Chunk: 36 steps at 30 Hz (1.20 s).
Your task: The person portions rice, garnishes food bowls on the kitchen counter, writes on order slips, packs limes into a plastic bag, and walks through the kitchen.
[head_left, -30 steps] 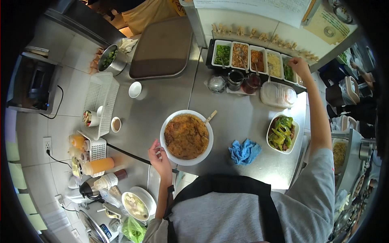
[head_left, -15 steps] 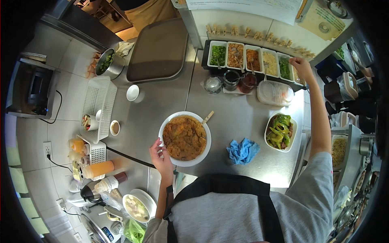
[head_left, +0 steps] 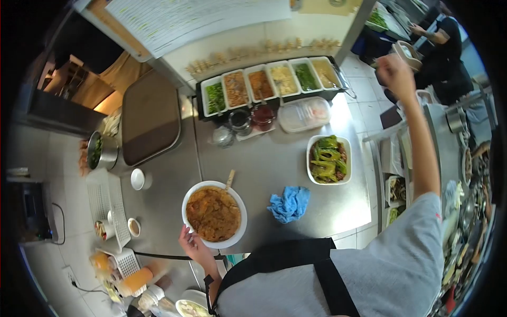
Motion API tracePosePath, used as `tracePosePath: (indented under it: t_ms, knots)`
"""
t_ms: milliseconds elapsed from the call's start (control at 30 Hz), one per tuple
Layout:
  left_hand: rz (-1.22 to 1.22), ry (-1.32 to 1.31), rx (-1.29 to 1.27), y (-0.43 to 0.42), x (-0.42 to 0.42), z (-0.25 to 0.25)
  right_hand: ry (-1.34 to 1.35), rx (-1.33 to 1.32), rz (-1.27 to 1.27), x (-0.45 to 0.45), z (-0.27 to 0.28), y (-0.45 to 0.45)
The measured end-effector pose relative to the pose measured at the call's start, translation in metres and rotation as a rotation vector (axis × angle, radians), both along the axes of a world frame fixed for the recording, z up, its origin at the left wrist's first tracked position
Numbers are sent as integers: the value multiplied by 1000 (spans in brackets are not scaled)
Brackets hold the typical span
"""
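Observation:
A white bowl [head_left: 243,211] of orange-brown stew or soup stands on the steel counter, a wooden-handled utensil [head_left: 231,178] leaning at its far rim. At its near left rim is my left hand [head_left: 194,245], fingers loosely bent and apart, the fingertips against the bowl. My right hand [head_left: 397,78] is raised at the upper right, beyond the counter's edge, with its fingers curled in. Blur hides whatever it may hold. The nearest thing on the counter is the black rack [head_left: 199,100] of white topping tubs, holding greens and chopped foods.
A white dish of green peppers [head_left: 328,159], a blue cloth [head_left: 289,204] and a clear lidded container [head_left: 304,113] lie on the right. Sauce jars [head_left: 262,116] stand before the rack. A brown tray [head_left: 151,116] and white baskets [head_left: 96,195] are left. Another person [head_left: 446,53] stands far right.
My right hand has moved from the rack's right end, outward and up past the counter. The camera's view has turned to the right. My left hand stays at the bowl.

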<state>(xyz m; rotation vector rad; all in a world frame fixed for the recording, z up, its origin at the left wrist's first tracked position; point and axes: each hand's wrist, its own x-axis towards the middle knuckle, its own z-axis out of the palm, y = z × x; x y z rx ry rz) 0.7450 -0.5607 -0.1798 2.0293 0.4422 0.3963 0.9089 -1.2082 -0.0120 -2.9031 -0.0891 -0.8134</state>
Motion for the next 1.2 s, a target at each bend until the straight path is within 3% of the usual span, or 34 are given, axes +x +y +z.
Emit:
tracePosePath:
  t_ms: [33, 67, 133, 200, 267, 300, 467, 633, 767, 867, 967, 1067, 1200]
  knots:
    - [-6, 4, -25, -2, 2, 5, -46, -54, -239, -11, 4, -50]
    - [-6, 8, -48, -4, 3, 11, 134, -189, -253, -22, 0, -169]
    - [-13, -22, -51, -4, 10, 15, 75, -252, -497, -67, 6, -305]
    - [-39, -64, -20, -5, 13, 15, -170, -327, -533, -80, 61, -281]
    - [-63, -83, 19, -11, 19, 15, -112, -217, -687, -77, 89, -256]
    - [-74, -82, 39, -17, 22, 15, -206, -285, -541, -73, 86, -254]
    - [-140, -95, 138, -42, 30, 28, 112, 97, -294, -21, 29, -191]
    - [-141, -117, 165, -42, 26, 32, 382, 381, -6, 46, -33, -34]
    - [-105, -100, 178, -36, 18, 31, 490, 212, 183, 92, -65, 51]
    - [-58, -67, 170, -31, 9, 32, 535, 85, 138, 113, -87, 88]
    - [-17, -46, 148, -28, 1, 31, 488, -287, 90, 129, -113, 99]
    - [7, -48, 125, -25, -5, 26, 539, -429, 77, 134, -133, 103]
    - [26, -49, 131, -20, -9, 24, 549, -183, 39, 138, -124, 99]
